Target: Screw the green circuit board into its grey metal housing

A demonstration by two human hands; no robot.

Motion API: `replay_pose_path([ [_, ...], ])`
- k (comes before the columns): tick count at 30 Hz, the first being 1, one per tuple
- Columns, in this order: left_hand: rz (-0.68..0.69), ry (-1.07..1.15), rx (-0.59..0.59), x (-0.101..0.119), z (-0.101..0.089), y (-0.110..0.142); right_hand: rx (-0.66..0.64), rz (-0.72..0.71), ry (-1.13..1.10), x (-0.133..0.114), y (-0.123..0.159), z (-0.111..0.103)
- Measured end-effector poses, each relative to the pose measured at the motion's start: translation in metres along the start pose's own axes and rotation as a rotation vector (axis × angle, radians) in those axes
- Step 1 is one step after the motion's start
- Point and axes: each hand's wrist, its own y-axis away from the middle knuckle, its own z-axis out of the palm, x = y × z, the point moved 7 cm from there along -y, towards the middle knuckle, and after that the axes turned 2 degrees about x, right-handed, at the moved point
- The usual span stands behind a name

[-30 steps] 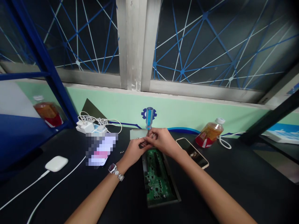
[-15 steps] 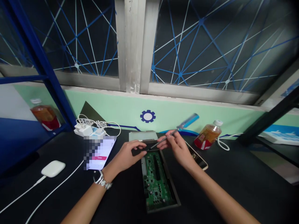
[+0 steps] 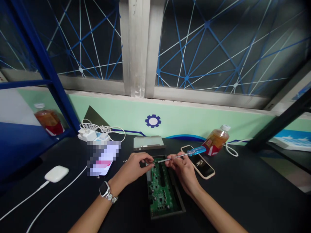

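Note:
A green circuit board (image 3: 159,191) lies in a shallow dark metal tray (image 3: 180,202) in front of me. My right hand (image 3: 183,168) grips a screwdriver (image 3: 197,151) by its shaft, the clear blue handle pointing right and the bare tip pointing left. The shaft lies nearly level over the tray's far end. Beside the tip, my left hand (image 3: 136,166) curls with thumb and forefinger close together above the tray's far left corner. Whatever sits between those fingertips is too small to make out.
Behind the tray lies a flat pale metal panel (image 3: 148,143). A phone (image 3: 202,165) and a drink bottle (image 3: 216,140) are to the right. On the left are a lit phone (image 3: 103,161), a power strip with plugs (image 3: 93,134), a white case (image 3: 57,174) and cables.
The screwdriver has swung down from a steep slant to almost level as my right hand lowered. My left hand has shifted slightly, its fingertips staying close to the tip.

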Motion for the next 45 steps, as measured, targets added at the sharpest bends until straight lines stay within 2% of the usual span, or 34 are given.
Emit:
replay_pose_path([
  [7, -0.009, -0.005, -0.015, 0.003, 0.0, -0.001, 0.003, 0.011, -0.01, 0.006, 0.0, -0.003],
  [15, -0.024, 0.074, 0.069, 0.0, 0.004, 0.0, 0.013, -0.004, -0.027, -0.002, 0.006, 0.003],
  [21, -0.05, 0.165, 0.03, -0.002, 0.001, -0.001, 0.028, 0.01, -0.072, -0.002, 0.005, 0.002],
  [28, -0.062, 0.144, -0.026, -0.002, 0.002, 0.0, 0.026, 0.025, -0.076, 0.001, 0.006, 0.001],
  [36, -0.038, 0.12, 0.048, 0.005, 0.008, 0.001, 0.014, 0.083, -0.103, 0.001, 0.009, 0.008],
  [38, -0.024, 0.053, 0.049, 0.009, 0.004, 0.001, 0.044, 0.079, -0.104, 0.0, 0.008, 0.005],
  [41, -0.001, -0.085, 0.027, 0.009, -0.012, 0.0, 0.126, -0.017, -0.105, -0.009, 0.002, -0.007],
  [45, -0.009, -0.265, -0.042, -0.016, -0.04, 0.003, 0.173, -0.146, -0.045, -0.024, -0.005, -0.02],
])
